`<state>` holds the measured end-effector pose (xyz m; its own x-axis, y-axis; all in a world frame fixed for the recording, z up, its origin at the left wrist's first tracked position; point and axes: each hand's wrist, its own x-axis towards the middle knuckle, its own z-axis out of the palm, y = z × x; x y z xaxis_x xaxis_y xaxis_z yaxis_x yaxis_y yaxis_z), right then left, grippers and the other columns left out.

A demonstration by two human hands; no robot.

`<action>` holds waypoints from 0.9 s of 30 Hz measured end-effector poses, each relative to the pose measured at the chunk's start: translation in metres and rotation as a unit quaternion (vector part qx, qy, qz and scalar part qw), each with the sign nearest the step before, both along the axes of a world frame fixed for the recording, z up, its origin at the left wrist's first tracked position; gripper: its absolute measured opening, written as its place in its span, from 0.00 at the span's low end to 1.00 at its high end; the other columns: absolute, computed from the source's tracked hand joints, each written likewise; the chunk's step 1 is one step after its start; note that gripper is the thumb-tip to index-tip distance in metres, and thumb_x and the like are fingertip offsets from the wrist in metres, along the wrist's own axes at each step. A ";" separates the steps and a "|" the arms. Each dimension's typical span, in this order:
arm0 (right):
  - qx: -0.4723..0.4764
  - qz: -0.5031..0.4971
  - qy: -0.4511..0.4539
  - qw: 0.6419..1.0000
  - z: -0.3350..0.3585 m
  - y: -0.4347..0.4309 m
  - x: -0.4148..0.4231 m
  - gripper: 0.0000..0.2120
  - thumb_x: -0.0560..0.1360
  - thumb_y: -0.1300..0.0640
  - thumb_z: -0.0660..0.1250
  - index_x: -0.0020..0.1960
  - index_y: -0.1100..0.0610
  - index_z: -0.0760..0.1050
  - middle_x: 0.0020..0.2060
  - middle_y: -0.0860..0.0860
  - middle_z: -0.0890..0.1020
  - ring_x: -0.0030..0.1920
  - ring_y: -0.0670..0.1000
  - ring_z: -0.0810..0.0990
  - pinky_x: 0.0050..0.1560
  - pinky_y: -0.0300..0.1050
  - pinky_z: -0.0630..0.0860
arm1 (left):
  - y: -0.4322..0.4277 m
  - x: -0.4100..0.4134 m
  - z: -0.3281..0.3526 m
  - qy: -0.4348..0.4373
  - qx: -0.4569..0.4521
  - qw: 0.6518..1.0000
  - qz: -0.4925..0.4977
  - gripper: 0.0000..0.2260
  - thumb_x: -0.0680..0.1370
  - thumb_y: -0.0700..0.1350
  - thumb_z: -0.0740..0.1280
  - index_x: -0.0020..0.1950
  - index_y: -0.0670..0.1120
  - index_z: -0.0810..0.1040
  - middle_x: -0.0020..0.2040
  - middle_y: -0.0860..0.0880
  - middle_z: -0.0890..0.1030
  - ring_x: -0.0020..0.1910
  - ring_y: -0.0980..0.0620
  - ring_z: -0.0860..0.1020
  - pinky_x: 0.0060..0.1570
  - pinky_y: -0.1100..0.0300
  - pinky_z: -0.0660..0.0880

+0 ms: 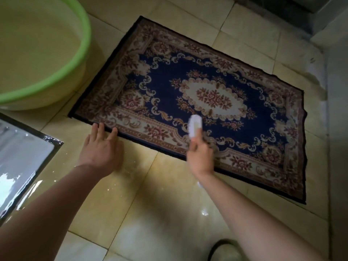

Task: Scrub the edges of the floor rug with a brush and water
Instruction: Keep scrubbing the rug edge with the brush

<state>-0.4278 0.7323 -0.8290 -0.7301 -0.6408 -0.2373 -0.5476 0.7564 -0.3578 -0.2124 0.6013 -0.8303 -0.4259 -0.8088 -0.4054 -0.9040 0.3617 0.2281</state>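
starting at the far left, a shiny sheet (24,162) with a dark border lies on the wet floor (150,213), and above it stands a green basin (88,40) (whether it holds water i cannot tell). just right of the basin lies the rug (216,72), flat on the tiles, with one corner near the basin's foot.

the left hand (101,149) lies flat with its fingers straight and a little spread. the fingertips press on the rug's near edge and the palm sits over the tile. further right, the right hand (200,157) is curled round the handle of a white brush (194,126). the brush head points away from the person, over the border and the start of the blue field. i cannot tell whether the bristles touch the pile.

what could go wrong: the tiles shine with water, so a hard stroke may slide the rug if the left hand eases its pressure. the hand itself could skid too. the brush sits inward of the dark binding, so strokes may miss the real edge. on the right the rug's edge looks wavy, and rough scrubbing there could curl it more.
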 end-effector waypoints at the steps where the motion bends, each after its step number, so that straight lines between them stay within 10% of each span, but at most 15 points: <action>1: 0.011 0.101 -0.025 0.994 -0.002 0.002 0.027 0.25 0.82 0.53 0.49 0.78 0.49 0.50 0.47 0.60 0.82 0.44 0.60 0.81 0.42 0.50 0.81 | -0.001 -0.001 0.000 0.002 -0.001 1.000 0.002 0.25 0.82 0.54 0.47 0.78 0.49 0.50 0.78 0.41 0.44 0.77 0.45 0.40 0.75 0.51 0.45; 7: -0.020 0.285 -0.187 0.940 0.010 -0.014 0.048 0.21 0.82 0.49 0.54 0.75 0.41 0.57 0.31 0.47 0.74 0.28 0.46 0.71 0.30 0.38 0.73 | -0.009 0.012 0.003 0.013 -0.006 1.000 -0.018 0.23 0.82 0.51 0.47 0.78 0.52 0.53 0.78 0.43 0.48 0.77 0.47 0.42 0.75 0.51 0.47; 13: -0.042 0.019 -0.066 0.997 0.007 -0.051 0.004 0.23 0.83 0.52 0.50 0.78 0.47 0.54 0.48 0.58 0.82 0.42 0.56 0.80 0.40 0.48 0.79 | -0.011 0.010 0.008 0.024 0.002 0.999 -0.022 0.22 0.83 0.49 0.48 0.78 0.51 0.55 0.78 0.41 0.49 0.77 0.45 0.45 0.75 0.53 0.48; 17: 0.010 0.273 -0.089 0.958 0.002 -0.033 0.081 0.24 0.83 0.50 0.51 0.78 0.47 0.52 0.40 0.58 0.82 0.38 0.58 0.80 0.38 0.51 0.76 | -0.018 0.014 0.007 0.039 0.002 0.999 -0.019 0.21 0.82 0.48 0.50 0.76 0.51 0.62 0.76 0.40 0.57 0.75 0.41 0.56 0.71 0.52 0.57; 21: 0.009 0.282 -0.132 0.950 0.016 -0.053 0.041 0.21 0.83 0.48 0.53 0.75 0.42 0.57 0.29 0.49 0.74 0.24 0.47 0.70 0.21 0.37 0.68 | -0.020 0.020 0.010 0.034 -0.013 0.999 -0.037 0.21 0.81 0.46 0.52 0.75 0.53 0.62 0.76 0.42 0.58 0.73 0.42 0.59 0.70 0.53 0.57; 25: -0.042 0.042 -0.088 0.994 0.017 -0.081 -0.001 0.22 0.83 0.51 0.49 0.77 0.44 0.56 0.53 0.57 0.81 0.50 0.58 0.80 0.47 0.49 0.78 | -0.019 0.019 0.006 0.030 -0.011 0.999 -0.034 0.22 0.81 0.45 0.54 0.76 0.53 0.61 0.76 0.43 0.57 0.74 0.43 0.57 0.72 0.52 0.55; 27: -0.009 0.094 -0.001 0.996 0.007 -0.079 0.026 0.23 0.83 0.53 0.50 0.77 0.50 0.54 0.52 0.58 0.81 0.51 0.59 0.81 0.42 0.47 0.75 | -0.021 0.019 0.004 0.030 -0.021 0.999 -0.038 0.22 0.80 0.46 0.53 0.75 0.53 0.63 0.75 0.43 0.61 0.73 0.43 0.61 0.71 0.50 0.57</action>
